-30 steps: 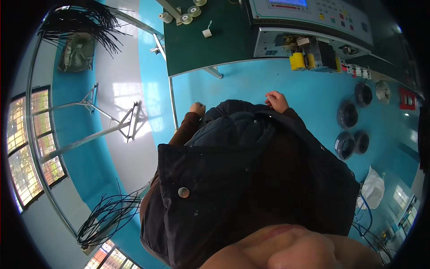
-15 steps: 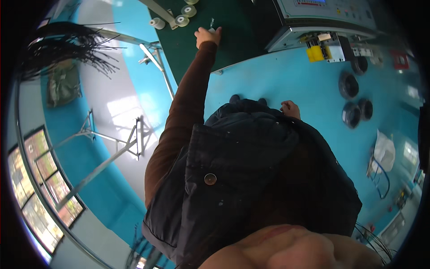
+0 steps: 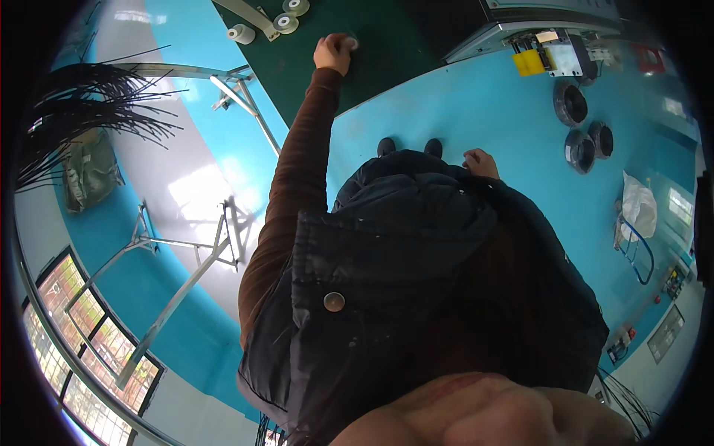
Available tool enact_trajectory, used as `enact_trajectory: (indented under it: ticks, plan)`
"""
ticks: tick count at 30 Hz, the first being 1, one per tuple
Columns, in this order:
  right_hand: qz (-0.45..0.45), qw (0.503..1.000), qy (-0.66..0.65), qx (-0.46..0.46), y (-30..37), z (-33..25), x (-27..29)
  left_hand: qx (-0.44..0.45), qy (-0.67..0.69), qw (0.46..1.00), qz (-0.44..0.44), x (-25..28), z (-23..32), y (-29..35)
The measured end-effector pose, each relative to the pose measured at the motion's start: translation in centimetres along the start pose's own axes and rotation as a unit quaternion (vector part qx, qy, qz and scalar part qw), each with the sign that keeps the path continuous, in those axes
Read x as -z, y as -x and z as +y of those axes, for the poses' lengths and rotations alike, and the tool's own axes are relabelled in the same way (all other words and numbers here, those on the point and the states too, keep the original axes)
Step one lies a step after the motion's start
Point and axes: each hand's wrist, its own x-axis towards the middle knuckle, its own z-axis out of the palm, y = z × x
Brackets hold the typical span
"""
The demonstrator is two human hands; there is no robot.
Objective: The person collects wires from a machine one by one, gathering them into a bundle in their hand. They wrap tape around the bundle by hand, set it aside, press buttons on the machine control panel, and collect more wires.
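My left hand [image 3: 332, 53], at the end of an outstretched brown sleeve, is over the dark green tabletop [image 3: 379, 78]. Its fingers are closed on a small pale, translucent round piece [image 3: 352, 44], blurred and partly hidden by the fingers. Left of that hand, two whitish spools [image 3: 285, 23] sit by a metal bracket [image 3: 262, 21], with a white thread cone [image 3: 241, 33] beside them. Low by the dark jacket hangs my right hand [image 3: 482, 163], fingers loosely bent and apart, with nothing seen in it.
A machine with a yellow part [image 3: 529, 62] juts out beyond the table's right side. Black coils [image 3: 570, 103] lie on the blue floor. At left stand a metal frame [image 3: 186, 271] and a hanging bundle of black strands [image 3: 97, 93]. A white bag [image 3: 638, 204] is far right.
My left hand has turned, and the pale piece now shows at its right side. The view has shifted, and both feet show more. My right hand stays low by the jacket.
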Motion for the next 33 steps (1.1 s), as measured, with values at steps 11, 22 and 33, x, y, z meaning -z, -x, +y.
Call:
enact_trajectory:
  ticks: [11, 22, 33]
  plan:
    - [-0.074, 0.987, -0.136, -0.048, -3.9, -4.8, 0.8, 0.044, -0.043, 0.991, 0.12, 5.4, 2.8, 6.4]
    - [-0.151, 0.795, -0.584, 0.072, -8.4, -11.6, 2.1, 0.256, -0.069, 0.919, -0.293, 5.2, -5.3, 33.5]
    - [-0.263, 0.726, -0.62, 0.138, -8.5, -14.2, 3.7, 0.195, -0.053, 0.908, -0.367, 5.6, -8.4, 32.9]
